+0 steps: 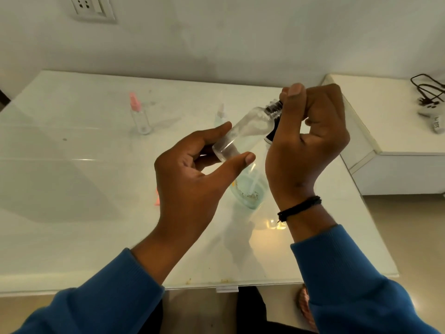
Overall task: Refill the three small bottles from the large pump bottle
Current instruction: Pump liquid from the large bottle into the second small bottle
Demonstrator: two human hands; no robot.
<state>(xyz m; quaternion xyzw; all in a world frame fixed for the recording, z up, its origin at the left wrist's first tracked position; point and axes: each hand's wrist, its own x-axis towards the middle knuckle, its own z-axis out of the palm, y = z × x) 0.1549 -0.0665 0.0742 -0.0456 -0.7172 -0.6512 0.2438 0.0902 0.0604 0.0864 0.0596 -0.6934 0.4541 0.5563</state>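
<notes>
A small clear plastic bottle point(243, 131) is held tilted in the air above the middle of the glass-topped white table point(72, 189), its base toward the camera and its neck pointing up and away. The left hand point(190, 179) grips its base, with the thumb along the near side and the fingers curled round the far side. The right hand point(310, 131) is curled at the neck, its thumb and fingers pinching the dark cap point(273, 108) there; whether the cap is on or off the thread cannot be told.

Three small bottles can be counted. Besides the held one, a clear small bottle with a pink spray top point(139, 114) stands upright toward the far left of the table, and a pale small bottle with a whitish top point(219, 115) stands just behind the left hand's fingertips, partly hidden by them. One large clear pump bottle point(250, 189) stands directly under the hands, its dip tube visible, its head hidden behind the right wrist. A small pink piece point(157, 196) peeks out beside the left wrist; what it is cannot be told.

The right wrist wears a black thread band point(299, 208). A white side cabinet point(395, 131) adjoins the table's right edge, carrying a black cable point(427, 90). A wall socket point(90, 7) sits at the upper left. The left half of the table is open surface, and the near edge runs just above the blue sleeves point(349, 273).
</notes>
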